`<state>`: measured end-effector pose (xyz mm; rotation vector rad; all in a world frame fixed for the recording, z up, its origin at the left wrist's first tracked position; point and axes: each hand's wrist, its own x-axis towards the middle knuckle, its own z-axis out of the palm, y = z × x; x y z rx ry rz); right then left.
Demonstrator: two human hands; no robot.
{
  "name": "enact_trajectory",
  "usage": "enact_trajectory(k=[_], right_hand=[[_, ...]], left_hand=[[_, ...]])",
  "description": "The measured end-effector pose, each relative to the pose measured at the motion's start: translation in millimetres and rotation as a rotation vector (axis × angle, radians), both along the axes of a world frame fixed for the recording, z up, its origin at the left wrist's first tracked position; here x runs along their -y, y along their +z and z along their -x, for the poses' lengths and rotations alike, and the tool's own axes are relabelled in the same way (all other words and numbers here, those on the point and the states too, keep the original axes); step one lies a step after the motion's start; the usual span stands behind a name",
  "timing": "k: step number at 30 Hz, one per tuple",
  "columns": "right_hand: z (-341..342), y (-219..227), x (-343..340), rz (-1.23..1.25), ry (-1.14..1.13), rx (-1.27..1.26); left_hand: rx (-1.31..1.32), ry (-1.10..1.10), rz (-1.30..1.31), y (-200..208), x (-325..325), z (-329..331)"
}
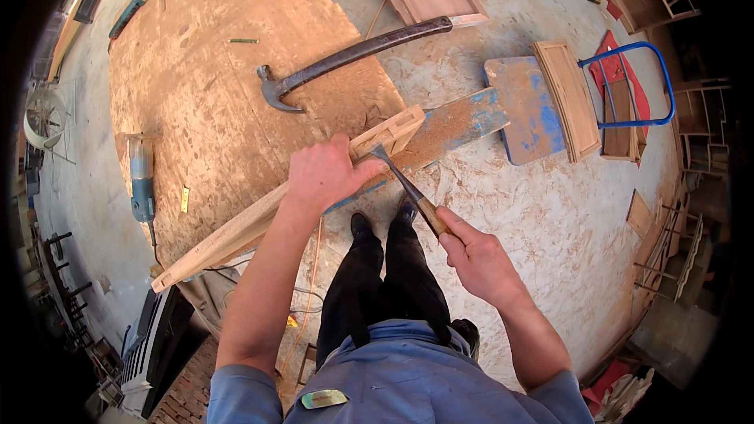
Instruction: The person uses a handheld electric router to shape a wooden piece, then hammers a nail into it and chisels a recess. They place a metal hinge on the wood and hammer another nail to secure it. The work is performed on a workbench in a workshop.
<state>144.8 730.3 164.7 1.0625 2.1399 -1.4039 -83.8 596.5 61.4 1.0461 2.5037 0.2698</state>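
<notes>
- Wooden bar (236, 232): pale tan, long, straight, square-edged; set along the near edge of the counter (212, 94); apparently recessed toward its right end, though small to judge.
- Left hand (322, 175): clasped over the bar.
- Right hand (481, 257): wrapped round the brown handle of a chisel (410, 187), grey-bladed, tip beside the bar.
- Claw hammer (353, 56): dark; handle past the counter's right edge.

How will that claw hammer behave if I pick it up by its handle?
The claw hammer will probably feel head-heavy, since its metal head sits at one end. The long, thick handle should stay stiff. Because that handle appears to overhang the wooden board, pushing down on its free end might tip the head up.
</notes>
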Motion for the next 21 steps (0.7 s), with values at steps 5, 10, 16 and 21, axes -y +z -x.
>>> enact_trajectory(k=[5, 10, 16, 21], right_hand=[[8, 10, -5, -0.049, 0.074, 0.011], [7, 4, -1, -0.077, 0.092, 0.015], [-4, -35, 23, -0.08, -0.025, -0.124], [-9, -65, 47, -0.089, -0.105, -0.222]], left_hand=[[0.008, -0.004, -0.011, 0, 0, 1], [0.007, 0.001, -0.014, 0, -1, 0], [0.006, -0.027, -0.067, -8, 1, 0], [0.039, -0.012, -0.054, -5, 5, 2]])
